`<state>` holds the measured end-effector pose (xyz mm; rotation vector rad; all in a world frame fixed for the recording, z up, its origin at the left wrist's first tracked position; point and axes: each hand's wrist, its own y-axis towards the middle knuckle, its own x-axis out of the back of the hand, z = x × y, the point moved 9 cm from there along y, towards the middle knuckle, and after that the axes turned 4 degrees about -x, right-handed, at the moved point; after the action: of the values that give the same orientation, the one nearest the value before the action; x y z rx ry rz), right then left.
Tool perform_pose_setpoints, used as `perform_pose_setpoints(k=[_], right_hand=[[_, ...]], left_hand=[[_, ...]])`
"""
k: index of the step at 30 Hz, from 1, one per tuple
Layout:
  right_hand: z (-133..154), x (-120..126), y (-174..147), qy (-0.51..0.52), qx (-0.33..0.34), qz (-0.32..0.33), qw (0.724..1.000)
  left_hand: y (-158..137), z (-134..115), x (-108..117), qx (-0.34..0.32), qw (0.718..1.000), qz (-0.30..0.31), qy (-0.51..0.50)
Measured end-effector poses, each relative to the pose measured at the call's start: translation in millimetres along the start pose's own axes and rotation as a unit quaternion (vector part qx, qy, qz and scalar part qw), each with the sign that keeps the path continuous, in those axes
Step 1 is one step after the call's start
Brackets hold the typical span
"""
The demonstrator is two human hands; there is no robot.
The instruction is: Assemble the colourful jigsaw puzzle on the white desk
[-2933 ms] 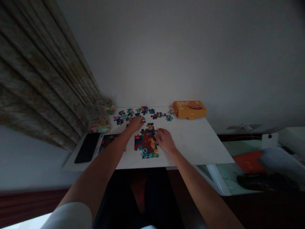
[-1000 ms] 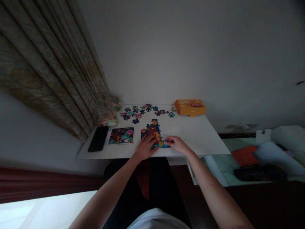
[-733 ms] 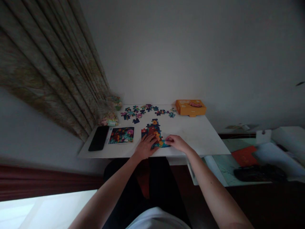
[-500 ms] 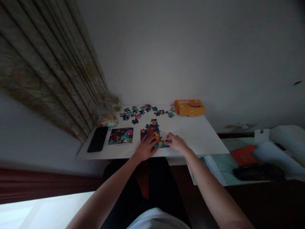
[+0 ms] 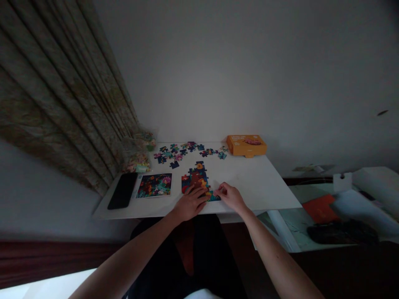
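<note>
A partly joined jigsaw puzzle (image 5: pixel 195 178) lies on the white table near its front edge. My left hand (image 5: pixel 190 202) rests flat across its lower part, fingers stretched out over the pieces. At the lower right corner of the joined part, my right hand (image 5: pixel 232 198) pinches a small puzzle piece (image 5: pixel 216 193), mostly covered by the fingertips. To the left is a printed picture sheet (image 5: pixel 155 185) with a colourful design. Loose puzzle pieces (image 5: pixel 177 154) are scattered along the back of the table.
A black phone (image 5: pixel 123 191) lies at the table's left side, with clear plastic bags of pieces (image 5: pixel 137 161) behind it. An orange box (image 5: pixel 247 145) stands at the back right against the wall. Lower right, a glass-topped surface holds an orange-red item (image 5: pixel 321 209).
The view has shifted slightly, so the table appears lower. Both hands stay at the puzzle's lower edge, with the right fingers still on the piece at the corner.
</note>
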<state>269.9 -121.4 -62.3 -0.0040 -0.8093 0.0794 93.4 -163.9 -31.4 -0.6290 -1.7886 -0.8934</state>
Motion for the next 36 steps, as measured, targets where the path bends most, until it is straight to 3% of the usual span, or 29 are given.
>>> perform_pose_setpoints(k=[5,9,16,21,25,29,33,36], right_hand=[[-8.2,11.8,23.3,-0.047,-0.041,-0.078,0.995],[-7.2,19.8,76.4,-0.057,-0.046,-0.117,0.990],[20.2,20.7,197.3,-0.117,0.035,-0.089,0.989],[19.5,12.2,245.3,-0.197,0.035,-0.024,0.980],[18.8,9.8,255.6,-0.222,0.043,0.003,0.974],[21.0,21.2,248.1,-0.238,0.032,-0.031,0.970],[21.0,34.6,223.5,-0.225,0.019,-0.081,0.971],[22.7,35.6,193.6,-0.194,0.048,-0.093,0.975]], left_hand=[[0.3,1.1,-1.1,0.004,1.000,0.004,-0.002],[-0.2,3.1,-3.8,0.007,1.000,0.003,-0.008],[-0.6,3.3,-3.0,0.011,1.000,-0.011,-0.021],[0.2,3.1,-0.4,0.011,0.999,-0.013,-0.030],[0.1,4.5,-1.3,0.018,0.999,-0.009,-0.040],[-0.2,7.5,-1.8,0.017,0.998,-0.009,-0.056],[3.3,18.5,5.9,0.028,0.996,-0.019,-0.077],[8.8,35.8,14.3,0.057,0.994,-0.042,-0.081]])
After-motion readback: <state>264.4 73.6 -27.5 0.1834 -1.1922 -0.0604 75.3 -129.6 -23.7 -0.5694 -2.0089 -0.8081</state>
